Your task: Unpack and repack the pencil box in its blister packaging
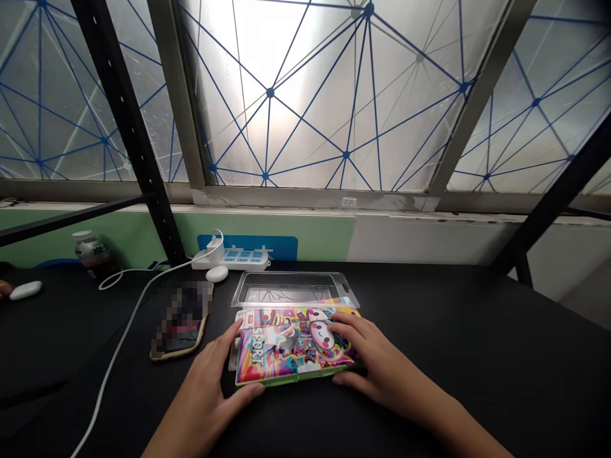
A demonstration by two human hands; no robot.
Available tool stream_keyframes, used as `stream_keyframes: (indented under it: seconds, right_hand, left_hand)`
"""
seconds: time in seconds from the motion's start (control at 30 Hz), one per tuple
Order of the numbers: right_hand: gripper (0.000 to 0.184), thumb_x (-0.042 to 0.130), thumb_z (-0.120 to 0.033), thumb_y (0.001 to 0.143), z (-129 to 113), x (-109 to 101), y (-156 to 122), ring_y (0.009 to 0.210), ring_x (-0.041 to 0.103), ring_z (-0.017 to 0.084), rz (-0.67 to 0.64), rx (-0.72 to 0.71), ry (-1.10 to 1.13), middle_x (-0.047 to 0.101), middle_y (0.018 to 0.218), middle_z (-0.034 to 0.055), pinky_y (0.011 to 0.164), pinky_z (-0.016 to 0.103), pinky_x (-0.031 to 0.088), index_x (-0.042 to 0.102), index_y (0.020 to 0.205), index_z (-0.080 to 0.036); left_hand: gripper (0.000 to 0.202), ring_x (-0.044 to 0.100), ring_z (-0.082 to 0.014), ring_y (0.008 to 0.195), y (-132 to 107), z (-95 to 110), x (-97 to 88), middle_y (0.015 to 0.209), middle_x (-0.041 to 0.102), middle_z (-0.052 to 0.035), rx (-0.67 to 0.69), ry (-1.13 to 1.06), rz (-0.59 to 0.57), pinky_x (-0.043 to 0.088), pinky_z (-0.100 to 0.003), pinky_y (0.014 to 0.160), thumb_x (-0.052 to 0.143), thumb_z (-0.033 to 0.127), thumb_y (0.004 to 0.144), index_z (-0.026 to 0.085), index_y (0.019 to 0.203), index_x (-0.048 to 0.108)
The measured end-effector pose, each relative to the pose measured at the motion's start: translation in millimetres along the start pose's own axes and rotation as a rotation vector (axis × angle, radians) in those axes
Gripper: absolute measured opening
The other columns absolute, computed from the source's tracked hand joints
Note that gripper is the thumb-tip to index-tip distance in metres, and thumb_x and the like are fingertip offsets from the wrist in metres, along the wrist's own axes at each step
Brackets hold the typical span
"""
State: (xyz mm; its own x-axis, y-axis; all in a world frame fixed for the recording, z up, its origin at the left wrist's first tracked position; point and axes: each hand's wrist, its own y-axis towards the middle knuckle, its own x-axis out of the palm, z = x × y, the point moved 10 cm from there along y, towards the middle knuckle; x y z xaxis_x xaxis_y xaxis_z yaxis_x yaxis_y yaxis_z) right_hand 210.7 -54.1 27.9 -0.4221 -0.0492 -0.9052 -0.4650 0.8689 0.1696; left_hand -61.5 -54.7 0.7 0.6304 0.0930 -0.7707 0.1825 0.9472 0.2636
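In the head view, your left hand (207,376) and right hand (373,361) lightly grip the colourful case (286,353), before the clear plastic tray (292,289) near the bench's (453,324) back edge. You seem to be steadying it; lifting would call for even pressure.

The widest open room lies along the right of the surface (477,324), where a hand could pass from near to far, up to the right post (561,192). In the middle, the colourful box (296,346) and the clear case (286,294) just beyond it block the way. On the left, the phone (184,324) and long cable (99,395) obstruct, with the power strip (245,257) and left post (131,130) farther back.
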Motion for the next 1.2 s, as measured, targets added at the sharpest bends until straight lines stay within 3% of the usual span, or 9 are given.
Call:
stream_keyframes:
  seconds: [0.13,0.37,0.47,0.6,0.83,0.93,1.03,1.13,1.2]
  right_hand:
    - [0.060,0.072,-0.047,0.084,10,-2,0,0.138,0.044,0.032,-0.017,0.066,0.157,0.044,0.152,0.0134,0.113,0.048,0.039,0.054,0.137,-0.025]
    - [0.053,0.084,-0.055,0.067,24,-16,12,0.127,0.054,0.033,0.042,0.086,0.408,0.061,0.135,0.0091,0.110,0.043,0.041,0.072,0.110,-0.026]
    - [0.037,0.065,-0.057,0.086,47,-25,18,0.097,0.067,0.027,0.161,0.196,0.536,0.073,0.101,0.0067,0.088,0.039,0.053,0.074,0.095,-0.022]
    - [0.043,0.053,-0.059,0.093,75,-27,19,0.072,0.062,0.020,0.303,0.310,0.662,0.066,0.078,0.0028,0.064,0.030,0.052,0.067,0.082,-0.020]
    - [0.037,0.053,-0.054,0.095,69,-32,3,0.094,0.067,0.026,0.350,0.248,0.508,0.073,0.101,0.0074,0.084,0.037,0.054,0.071,0.104,-0.023]
    - [0.042,0.051,-0.056,0.095,51,-28,-5,0.119,0.060,0.031,0.232,0.125,0.415,0.068,0.126,0.0101,0.103,0.046,0.047,0.070,0.118,-0.027]
    - [0.057,0.064,-0.059,0.086,40,-16,-12,0.135,0.048,0.034,0.099,0.072,0.363,0.055,0.146,0.0091,0.113,0.051,0.037,0.060,0.136,-0.032]
    - [0.070,0.079,-0.051,0.075,43,-11,-16,0.136,0.047,0.034,0.091,0.142,0.302,0.054,0.147,0.0092,0.113,0.050,0.037,0.057,0.138,-0.032]
    - [0.065,0.078,-0.050,0.076,49,-10,-16,0.125,0.056,0.034,0.117,0.220,0.310,0.062,0.137,0.0099,0.108,0.049,0.043,0.059,0.135,-0.029]
  left_hand:
    - [0.082,0.050,-0.0339,0.134,1,-5,6.9,0.147,0.051,-0.0107,0.029,-0.024,0.009,0.044,-0.052,0.109,0.068,0.046,0.084,0.032,0.155,0.028]
    - [0.085,0.050,-0.0313,0.133,1,-7,9.2,0.147,0.051,-0.0085,0.009,-0.063,0.038,0.040,-0.045,0.111,0.067,0.040,0.085,0.032,0.157,0.024]
    - [0.093,0.050,-0.0304,0.133,1,-4,8.9,0.146,0.053,-0.0064,0.012,-0.056,0.006,0.042,-0.042,0.109,0.070,0.037,0.083,0.034,0.159,0.016]
    - [0.101,0.048,-0.0300,0.136,0,-2,11.6,0.146,0.054,-0.0044,-0.002,-0.028,-0.058,0.042,-0.043,0.108,0.070,0.035,0.082,0.037,0.159,0.005]
    - [0.095,0.049,-0.0318,0.136,-2,-2,8.6,0.146,0.054,-0.0089,-0.019,-0.023,-0.059,0.044,-0.045,0.108,0.065,0.048,0.086,0.031,0.160,0.008]
    - [0.077,0.051,-0.0315,0.133,0,0,4.1,0.145,0.054,-0.0105,-0.019,-0.032,-0.037,0.045,-0.044,0.107,0.058,0.054,0.090,0.027,0.156,0.028]
    - [0.061,0.056,-0.0305,0.128,2,1,3.6,0.141,0.057,-0.0105,-0.026,-0.027,-0.047,0.049,-0.044,0.104,0.051,0.056,0.094,0.025,0.146,0.046]
    - [0.058,0.058,-0.0295,0.125,2,1,3.3,0.138,0.059,-0.0108,-0.003,-0.024,-0.043,0.049,-0.044,0.104,0.048,0.055,0.096,0.025,0.145,0.048]
    - [0.059,0.057,-0.0299,0.126,2,2,3.6,0.138,0.060,-0.0111,0.025,-0.016,-0.038,0.049,-0.045,0.104,0.049,0.055,0.095,0.024,0.144,0.049]
